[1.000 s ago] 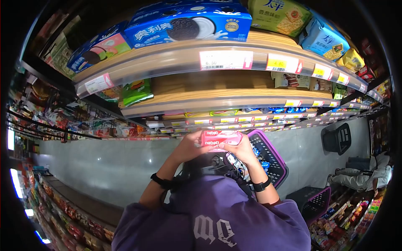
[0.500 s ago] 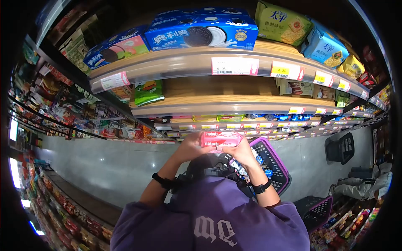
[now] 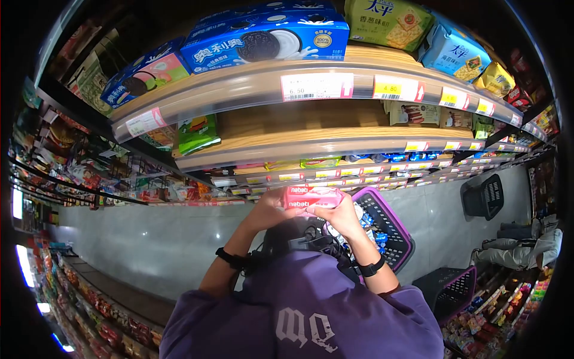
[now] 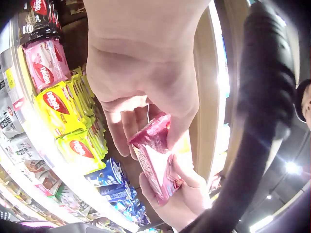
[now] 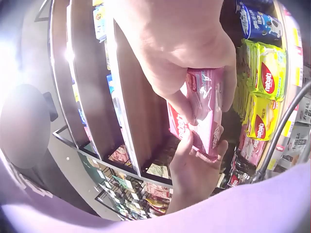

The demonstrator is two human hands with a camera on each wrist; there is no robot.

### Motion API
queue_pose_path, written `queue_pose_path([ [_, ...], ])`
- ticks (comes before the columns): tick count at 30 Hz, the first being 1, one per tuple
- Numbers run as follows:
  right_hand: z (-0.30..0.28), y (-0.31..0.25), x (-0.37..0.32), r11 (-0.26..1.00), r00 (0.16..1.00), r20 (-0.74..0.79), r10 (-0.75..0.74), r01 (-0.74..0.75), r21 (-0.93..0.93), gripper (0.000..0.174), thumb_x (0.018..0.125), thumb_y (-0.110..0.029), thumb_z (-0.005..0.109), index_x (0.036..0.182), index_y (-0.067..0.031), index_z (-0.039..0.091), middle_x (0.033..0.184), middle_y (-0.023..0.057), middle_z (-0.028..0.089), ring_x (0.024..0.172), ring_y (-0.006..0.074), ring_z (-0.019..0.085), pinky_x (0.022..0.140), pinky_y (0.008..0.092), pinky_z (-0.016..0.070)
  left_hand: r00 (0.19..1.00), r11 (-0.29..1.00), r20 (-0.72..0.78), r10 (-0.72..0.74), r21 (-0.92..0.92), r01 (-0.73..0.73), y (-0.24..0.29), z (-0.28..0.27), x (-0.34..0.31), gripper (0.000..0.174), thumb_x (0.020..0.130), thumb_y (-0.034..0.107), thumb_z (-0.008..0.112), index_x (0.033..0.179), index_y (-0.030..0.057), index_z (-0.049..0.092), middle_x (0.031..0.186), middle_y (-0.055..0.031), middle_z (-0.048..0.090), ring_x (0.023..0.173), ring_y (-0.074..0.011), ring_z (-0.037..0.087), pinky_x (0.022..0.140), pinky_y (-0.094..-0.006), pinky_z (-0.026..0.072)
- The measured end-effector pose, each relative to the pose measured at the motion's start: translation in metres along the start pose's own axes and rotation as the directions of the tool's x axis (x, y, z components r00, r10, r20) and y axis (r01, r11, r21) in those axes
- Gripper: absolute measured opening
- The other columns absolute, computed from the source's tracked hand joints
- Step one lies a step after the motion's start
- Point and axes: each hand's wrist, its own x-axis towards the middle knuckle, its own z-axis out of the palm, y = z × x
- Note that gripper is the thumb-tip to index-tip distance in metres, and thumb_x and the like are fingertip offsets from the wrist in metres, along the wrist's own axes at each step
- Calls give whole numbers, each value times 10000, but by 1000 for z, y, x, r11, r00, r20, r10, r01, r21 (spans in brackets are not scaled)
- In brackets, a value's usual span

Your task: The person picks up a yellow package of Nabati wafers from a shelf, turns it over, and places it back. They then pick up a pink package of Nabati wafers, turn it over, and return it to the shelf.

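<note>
Both hands hold pink nabati wafer packaging [image 3: 311,200] in front of the chest in the head view; two nabati labels show, one above the other. The left hand [image 3: 268,209] grips its left end, thumb on the near face. At the right end the right hand [image 3: 342,216] has its thumb across the front and fingers behind. In the left wrist view the pink pack [image 4: 158,162] lies between the left hand [image 4: 146,82] and the other hand's thumb and fingers. The right wrist view shows the pink pack [image 5: 206,107] pinched by the right hand [image 5: 189,53], thumbs close together.
Blue Oreo boxes [image 3: 269,45] and green cracker packs [image 3: 388,24] stand on the upper shelf. A green packet [image 3: 198,133] lies on the shelf below. A purple-rimmed basket [image 3: 391,224] holds items at the right; other baskets and a person in grey trousers [image 3: 505,254] are farther right.
The view swings slightly right, then back left. Both hands keep their hold on the pink packaging, which tilts a little.
</note>
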Motion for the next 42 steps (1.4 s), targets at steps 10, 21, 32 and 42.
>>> queue_pose_path([
  [10,1,13,0,998,1000,-26,5,-3,68,370,828,-10,796,1168,27,654,1060,73,739,956,123,685,868,293,562,999,978,-33,-39,206,45,3,-4,1,551,816,88,844,1308,10,607,1173,-57,702,1052,-126,654,926,-310,535],
  [21,-7,17,-4,982,997,74,36,-49,182,435,863,58,721,1281,41,602,1171,89,702,1036,140,674,930,300,554,996,997,-67,-53,46,56,-6,4,7,532,831,88,836,1312,13,622,1183,-80,692,1037,-134,659,930,-304,537],
  [32,-6,9,-9,981,999,36,41,-47,188,438,856,50,733,1276,27,610,1139,73,705,1036,134,667,924,299,551,998,998,-47,-37,-43,35,-10,2,14,489,837,30,808,1285,-27,623,1179,-103,687,1034,-146,667,888,-299,570],
  [42,-13,23,3,976,997,-43,58,-47,213,390,867,46,733,1238,30,614,1149,102,714,1025,157,690,931,314,554,999,996,-41,-23,87,27,-15,-2,15,600,810,95,848,1336,-3,577,1201,-73,675,1066,-136,629,936,-326,525],
])
